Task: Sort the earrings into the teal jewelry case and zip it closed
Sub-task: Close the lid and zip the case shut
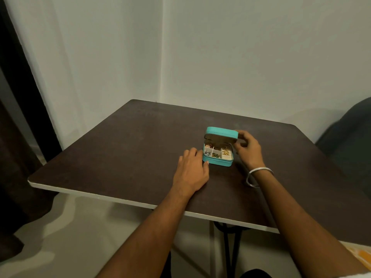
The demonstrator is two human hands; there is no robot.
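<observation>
A small teal jewelry case (217, 162) stands on the dark table, its lid (221, 131) tilted partway over the tray. Inside, white dividers hold earrings (215, 153): rose-gold at the back left, gold at the right, silver and green at the front. My left hand (191, 171) lies flat on the table with its thumb and fingers against the case's left side. My right hand (248, 148), with a silver bangle on the wrist, holds the right edge of the lid between fingers and thumb.
The dark brown table (120, 157) has a pale front edge and sits in a corner of white walls. A dark curtain (18, 117) hangs at the left. A dark chair back (349, 133) stands at the right.
</observation>
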